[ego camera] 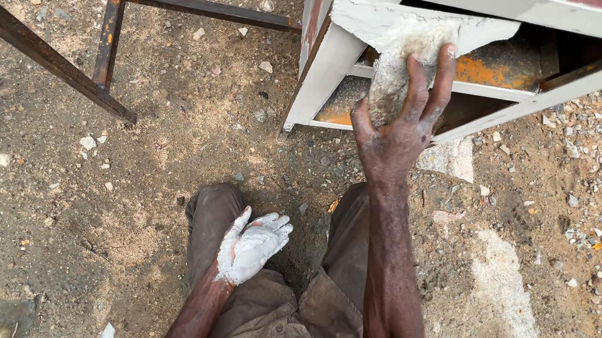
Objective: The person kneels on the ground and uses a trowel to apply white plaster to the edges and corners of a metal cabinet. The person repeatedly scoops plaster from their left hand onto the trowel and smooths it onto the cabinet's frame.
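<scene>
Grip: right hand [399, 131] clamped on grey, paste-caked rag [399, 70], fingers spread over it, pressing against white-painted metal cabinet [330, 64] lying on its side. Left hand [252, 246] coated in white paste, fingers loosely together, holding nothing, resting on knee. Rusty steel frame [111, 20] stands apart on gravelly ground [166, 136]. Risk: sharp sheet-metal edges near fingers may cut; slick paste may let rag slip; grit may stick to wet coat.
</scene>
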Demonstrator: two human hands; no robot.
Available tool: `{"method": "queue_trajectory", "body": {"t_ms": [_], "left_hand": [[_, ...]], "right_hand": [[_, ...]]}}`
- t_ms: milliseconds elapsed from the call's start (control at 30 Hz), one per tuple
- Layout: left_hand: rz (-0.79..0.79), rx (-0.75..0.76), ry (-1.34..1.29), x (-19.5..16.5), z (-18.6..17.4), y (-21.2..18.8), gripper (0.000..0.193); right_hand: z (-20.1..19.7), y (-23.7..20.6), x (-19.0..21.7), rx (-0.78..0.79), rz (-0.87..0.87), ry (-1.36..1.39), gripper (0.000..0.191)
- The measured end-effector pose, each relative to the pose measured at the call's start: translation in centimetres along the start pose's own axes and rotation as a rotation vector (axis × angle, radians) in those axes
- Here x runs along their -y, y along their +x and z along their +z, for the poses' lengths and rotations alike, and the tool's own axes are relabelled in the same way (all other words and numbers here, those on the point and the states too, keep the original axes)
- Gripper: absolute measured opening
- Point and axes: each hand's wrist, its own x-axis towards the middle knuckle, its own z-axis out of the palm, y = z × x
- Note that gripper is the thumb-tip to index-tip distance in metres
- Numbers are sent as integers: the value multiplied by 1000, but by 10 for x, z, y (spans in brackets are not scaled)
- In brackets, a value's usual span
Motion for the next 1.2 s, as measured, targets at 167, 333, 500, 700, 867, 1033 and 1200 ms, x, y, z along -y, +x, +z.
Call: {"method": "queue_trajectory", "body": {"t_ms": [167, 333, 500, 700, 867, 1033, 1200], "left_hand": [[6, 7, 40, 2, 2, 0, 65], [17, -41, 48, 3, 3, -5, 65], [24, -18, 62, -1, 2, -6, 66], [29, -18, 86, -4, -1, 0, 66], [15, -32, 33, -3, -6, 0, 65], [7, 15, 17, -2, -12, -2, 68], [24, -53, 55, -4, -17, -5, 68]], "right_hand": [[-11, -1, 15, -81, 10, 42, 92], [-2, 13, 8, -95, -16, 8, 93], [11, 18, -1, -111, -48, -22, 93], [-2, 1, 7, 26, 11, -12, 91], [-17, 1, 16, -52, -5, 3, 91], [-12, 16, 14, -58, -1, 10, 91], [1, 18, 8, -85, -37, -12, 90]]}}
